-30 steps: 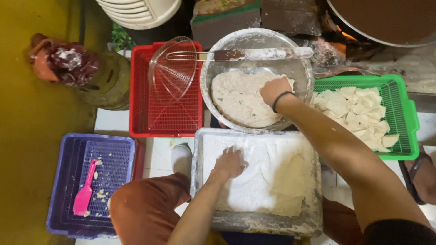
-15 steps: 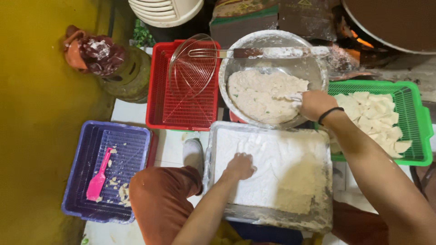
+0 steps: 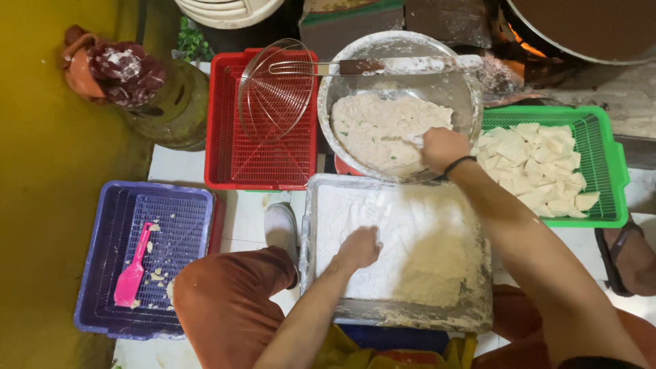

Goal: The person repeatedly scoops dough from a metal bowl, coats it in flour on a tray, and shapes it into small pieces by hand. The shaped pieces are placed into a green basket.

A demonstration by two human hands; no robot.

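White flour fills the grey tray (image 3: 321, 205) dead centre; the metal bowl of batter (image 3: 383, 130) touches the tray's far edge, up and slightly right. Right hand (image 3: 443, 149) sits at the bowl's near-right rim, fingers curled and dipped into the batter, knuckles up; whether it grips a piece I cannot tell, fingertips are hidden in the mix. Left hand (image 3: 357, 247) rests on the flour, loosely closed, fingers pressed down into the powder, nothing visible in it. Right hand is the nearer one to the bowl; left is well apart from it, toward the tray's near half. Green basket (image 3: 611, 171) of pale cut pieces (image 3: 540, 167) lies just right of the bowl, close beside the right forearm. Wire skimmer (image 3: 277, 89) lies handle across the bowl rim, its mesh over the red basket (image 3: 225, 137). Pink spatula (image 3: 133, 270) in the purple basket (image 3: 102, 260), far left.
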